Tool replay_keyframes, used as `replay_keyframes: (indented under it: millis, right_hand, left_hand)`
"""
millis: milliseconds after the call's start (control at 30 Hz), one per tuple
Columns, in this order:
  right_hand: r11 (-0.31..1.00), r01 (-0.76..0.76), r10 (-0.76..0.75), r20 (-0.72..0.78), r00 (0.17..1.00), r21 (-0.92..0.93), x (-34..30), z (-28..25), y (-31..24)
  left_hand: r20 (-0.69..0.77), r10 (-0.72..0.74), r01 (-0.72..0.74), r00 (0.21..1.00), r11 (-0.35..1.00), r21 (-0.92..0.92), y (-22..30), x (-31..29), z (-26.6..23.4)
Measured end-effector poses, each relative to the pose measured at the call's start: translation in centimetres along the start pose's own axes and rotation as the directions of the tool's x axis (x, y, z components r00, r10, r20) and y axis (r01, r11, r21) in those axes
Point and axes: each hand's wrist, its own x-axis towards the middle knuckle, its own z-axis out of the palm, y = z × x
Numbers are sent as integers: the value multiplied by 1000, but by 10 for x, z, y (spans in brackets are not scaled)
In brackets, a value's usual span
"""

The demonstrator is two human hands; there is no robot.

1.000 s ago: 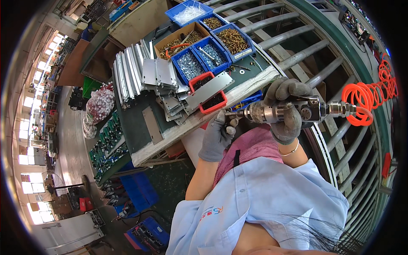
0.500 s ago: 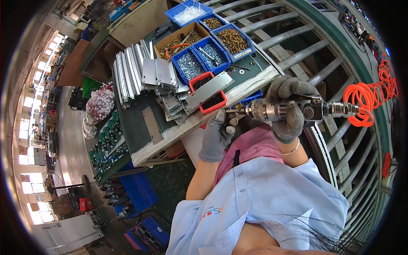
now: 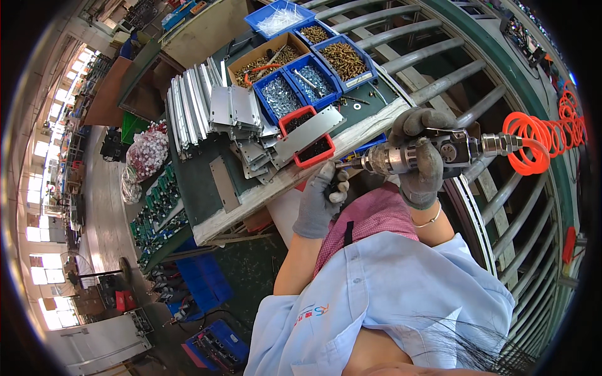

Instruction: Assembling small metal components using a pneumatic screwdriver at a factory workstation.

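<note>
Air tool [image 3: 387,159] is gripped firmly by the right hand [image 3: 426,172] beside the table [image 3: 194,188]; its bit [image 3: 352,163] is best held straight, clear of the half-curled left hand [image 3: 315,207], whose contents cannot be told.

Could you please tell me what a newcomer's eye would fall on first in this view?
Probably the bright orange-red coiled hose at the right, leading to the metal tool gripped in the gray-gloved right hand. The gloved left hand is close to the tool's tip, near the center. Above them, on the green workbench, a blue bin of brass-colored pieces stands out.
</note>
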Motion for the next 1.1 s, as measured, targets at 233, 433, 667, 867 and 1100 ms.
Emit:
replay_keyframes:
  millis: [233,433,667,867,1100]
  right_hand:
    - [1000,11,-13,-83,996,-26,5,-2,7]
    - [1000,-7,6,-102,995,-7,9,-3,18]
    - [999,33,-32,-36,999,24,13,0,29]
    - [997,23,-28,-77,997,-69,34,4,59]
    - [953,-13,30,51,998,-302,60,14,125]
  left_hand:
    - [-15,180,-164,984,925,344,6,-2,1]
    - [37,15,-10,999,992,-122,9,4,-14]
    - [-60,106,-97,993,986,138,16,7,-13]
    - [177,516,-421,838,404,812,39,34,-7]
    - [291,420,-29,859,-528,849,80,93,-28]
